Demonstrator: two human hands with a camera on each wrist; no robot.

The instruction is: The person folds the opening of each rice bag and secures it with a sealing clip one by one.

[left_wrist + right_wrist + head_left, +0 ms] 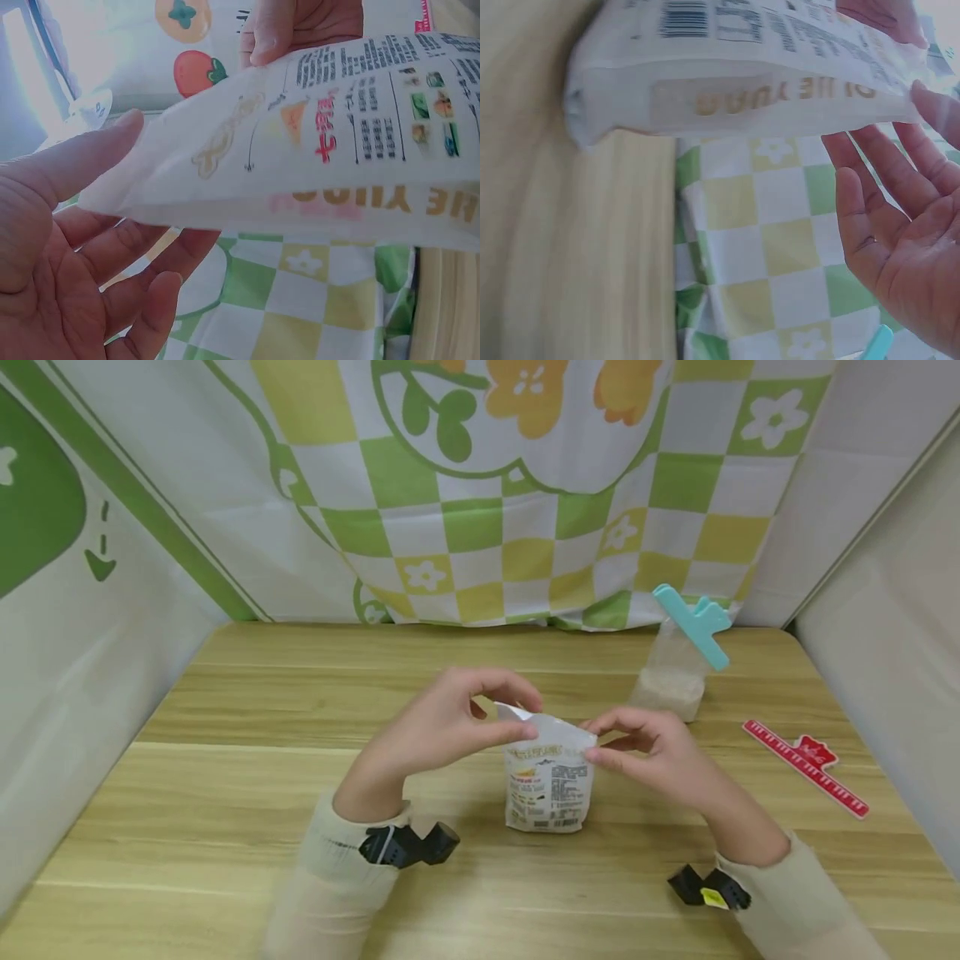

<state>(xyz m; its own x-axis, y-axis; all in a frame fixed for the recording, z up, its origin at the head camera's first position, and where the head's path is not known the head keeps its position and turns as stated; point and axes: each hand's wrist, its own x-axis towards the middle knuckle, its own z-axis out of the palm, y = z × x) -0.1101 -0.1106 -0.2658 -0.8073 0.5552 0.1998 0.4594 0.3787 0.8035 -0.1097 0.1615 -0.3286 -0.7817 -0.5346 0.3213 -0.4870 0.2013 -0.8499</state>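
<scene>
A white printed food packet [551, 785] stands upright on the wooden table in front of me, gold, red and dark print on its side. My left hand [442, 727] pinches its upper left corner between thumb and fingers. At the upper right corner, my right hand [660, 752] pinches the edge the same way. In the left wrist view the packet [337, 127] runs from the left hand's thumb [97, 157] off to the right. The right wrist view shows the barcode end of the packet [727, 45]. What it contains is hidden.
Behind the right hand a clear bag of pale grains [667, 689] stands with a teal bag clip [693, 627] across its top. A red flat clip-like piece [806, 768] lies at the right on the table [247, 693]. A checkered cloth [525, 527] hangs along the back.
</scene>
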